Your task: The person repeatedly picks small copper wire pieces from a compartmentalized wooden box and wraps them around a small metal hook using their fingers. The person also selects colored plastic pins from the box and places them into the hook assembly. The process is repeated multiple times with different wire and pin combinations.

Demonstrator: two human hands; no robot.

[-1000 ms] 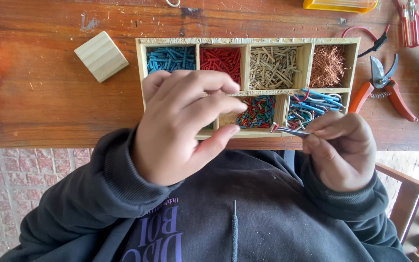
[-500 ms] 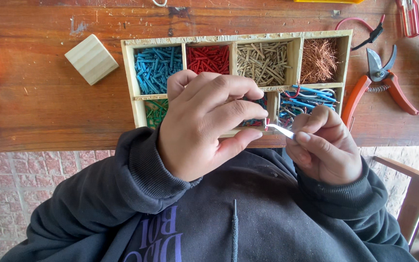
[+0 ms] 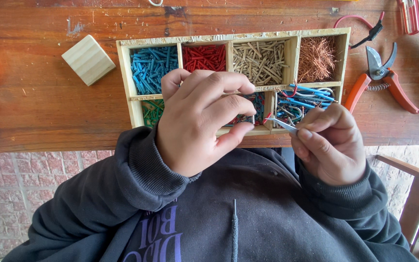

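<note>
While both hands hover over the near edge of the tabletop, the left hand is curled, thumb and fingertips pinched together on a small dark piece that pokes out just past the fingertips. Right beside it, the right hand is closed round a thin silvery blade, pinched between thumb and forefinger, its tip pointing left and sitting just short of that small dark piece, with a bit of red wire at the tip. So the little piece lies between the two hands, held by the left, almost touched by the tool in the right.

Under the hands sits the wooden tray, set against the near edge of the tabletop and split into compartments. Its far row holds blue sleeves, red sleeves, tan sleeves and a tangle of copper strands. In the near row, green bits show at the left, mixed-colour bits peek out behind the left hand, and loose blue wires fill the right compartment.

Left of the tray rests a wooden block, tilted. Towards the right edge lie orange-handled cutters, jaws pointing to the far side.
</note>
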